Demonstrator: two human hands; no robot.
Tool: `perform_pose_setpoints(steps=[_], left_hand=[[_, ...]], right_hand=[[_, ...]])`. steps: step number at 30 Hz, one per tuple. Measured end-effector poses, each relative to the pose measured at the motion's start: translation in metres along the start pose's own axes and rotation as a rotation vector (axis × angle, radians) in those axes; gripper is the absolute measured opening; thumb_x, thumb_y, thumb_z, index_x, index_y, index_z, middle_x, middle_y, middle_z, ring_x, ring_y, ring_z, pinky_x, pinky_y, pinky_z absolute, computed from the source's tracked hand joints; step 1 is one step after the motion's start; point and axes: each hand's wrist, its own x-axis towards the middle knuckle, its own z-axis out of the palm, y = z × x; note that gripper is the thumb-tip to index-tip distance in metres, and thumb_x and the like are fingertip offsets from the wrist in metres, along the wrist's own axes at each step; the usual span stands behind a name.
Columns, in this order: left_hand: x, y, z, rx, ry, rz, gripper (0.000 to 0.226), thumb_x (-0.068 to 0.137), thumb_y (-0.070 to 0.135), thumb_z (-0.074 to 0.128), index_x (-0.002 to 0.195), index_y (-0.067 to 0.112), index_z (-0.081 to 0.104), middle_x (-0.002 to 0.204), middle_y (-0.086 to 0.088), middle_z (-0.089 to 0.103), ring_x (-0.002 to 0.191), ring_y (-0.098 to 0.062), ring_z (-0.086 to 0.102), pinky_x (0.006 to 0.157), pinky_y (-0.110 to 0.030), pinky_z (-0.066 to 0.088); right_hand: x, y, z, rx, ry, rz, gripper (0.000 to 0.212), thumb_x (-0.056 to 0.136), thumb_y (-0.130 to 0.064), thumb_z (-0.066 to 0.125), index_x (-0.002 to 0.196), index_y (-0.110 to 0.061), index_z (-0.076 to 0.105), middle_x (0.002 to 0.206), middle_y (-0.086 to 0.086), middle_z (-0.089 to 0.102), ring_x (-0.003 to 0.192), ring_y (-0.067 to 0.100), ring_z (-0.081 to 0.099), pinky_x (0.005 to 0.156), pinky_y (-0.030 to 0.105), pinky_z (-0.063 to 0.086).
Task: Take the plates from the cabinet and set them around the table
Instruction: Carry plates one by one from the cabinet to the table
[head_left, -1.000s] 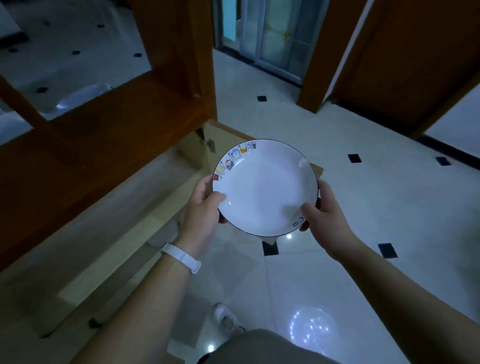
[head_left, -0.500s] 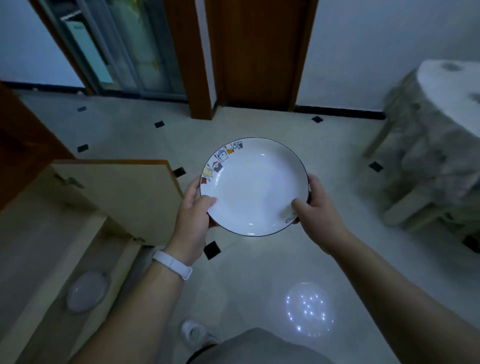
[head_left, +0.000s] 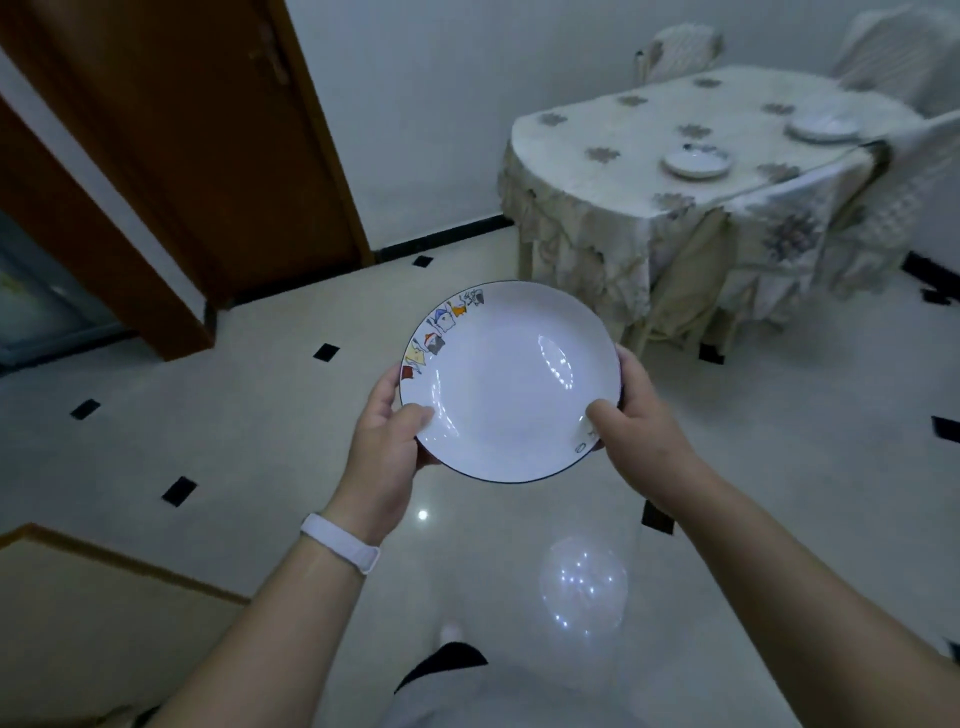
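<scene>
Holding a white plate (head_left: 511, 382) level over the tiled floor (head_left: 234, 426) — left hand (head_left: 387, 441) and right hand (head_left: 631, 428) each clamp an opposite rim, thumbs on top, fingers underneath. Small coloured drawings run along the plate's far-left rim. Table (head_left: 613, 171) stands well ahead to the right, cloth-covered, with two plates (head_left: 697, 162) already on it. White wristband (head_left: 340, 540) on left wrist. Brown door (head_left: 171, 130) at left.

Glossy glazed plate (head_left: 511, 382), polished tile floor (head_left: 249, 426), cloth-draped table (head_left: 623, 156).
</scene>
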Motion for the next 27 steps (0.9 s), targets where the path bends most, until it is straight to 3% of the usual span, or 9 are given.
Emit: perform_pose_setpoints(steps=[4,10,15,17,24,27], left_hand=[[0.035,-0.007,0.033,0.010,-0.111,-0.035,0.053,0.088,-0.007,0.039,0.123,0.028,0.058,0.102,0.004,0.072,0.078,-0.016,0.066,0.055,-0.028,0.052],[0.111,-0.014,0.073,-0.008,-0.269,-0.104,0.053,0.089,-0.007,0.038,0.124,0.027,0.058,0.102,0.004,0.073,0.078,-0.015,0.067,0.051,-0.029,0.051],[0.192,0.002,0.091,0.013,-0.371,-0.153,0.051,0.090,-0.006,0.039,0.127,0.025,0.057,0.104,-0.003,0.070,0.068,-0.014,0.065,0.044,-0.024,0.046],[0.225,0.007,0.097,0.008,-0.415,-0.175,0.051,0.091,-0.005,0.040,0.126,0.027,0.058,0.107,-0.003,0.071,0.078,-0.018,0.067,0.048,-0.028,0.050],[0.315,0.016,0.136,0.022,-0.563,-0.182,0.052,0.090,-0.003,0.040,0.125,0.030,0.059,0.110,-0.001,0.071,0.084,-0.021,0.064,0.062,-0.036,0.051],[0.329,0.013,0.159,0.031,-0.639,-0.194,0.052,0.090,-0.003,0.040,0.123,0.032,0.060,0.103,0.002,0.072,0.082,-0.021,0.062,0.064,-0.038,0.047]], right_hand=[[0.009,0.004,-0.024,0.043,0.108,0.040,0.056,0.077,-0.012,0.044,0.123,-0.042,0.043,0.102,-0.019,0.063,0.078,-0.003,0.061,0.059,0.019,0.051],[0.056,0.015,-0.049,0.006,0.263,0.103,0.061,0.071,-0.016,0.044,0.128,-0.037,0.046,0.095,-0.022,0.064,0.083,0.004,0.061,0.062,0.021,0.051],[0.118,0.011,-0.049,-0.006,0.369,0.134,0.058,0.082,-0.004,0.047,0.127,-0.040,0.044,0.098,-0.024,0.062,0.083,-0.005,0.060,0.061,0.012,0.049],[0.143,0.005,-0.047,-0.009,0.406,0.157,0.058,0.086,0.002,0.045,0.129,-0.036,0.043,0.103,-0.019,0.060,0.080,-0.007,0.059,0.059,0.010,0.048],[0.199,-0.005,-0.052,0.005,0.588,0.190,0.054,0.088,0.002,0.043,0.121,-0.041,0.047,0.106,-0.006,0.062,0.092,0.015,0.062,0.069,0.028,0.057],[0.205,-0.008,-0.065,0.021,0.662,0.197,0.055,0.088,0.004,0.043,0.115,-0.044,0.047,0.106,-0.004,0.062,0.090,0.014,0.062,0.068,0.027,0.056]])
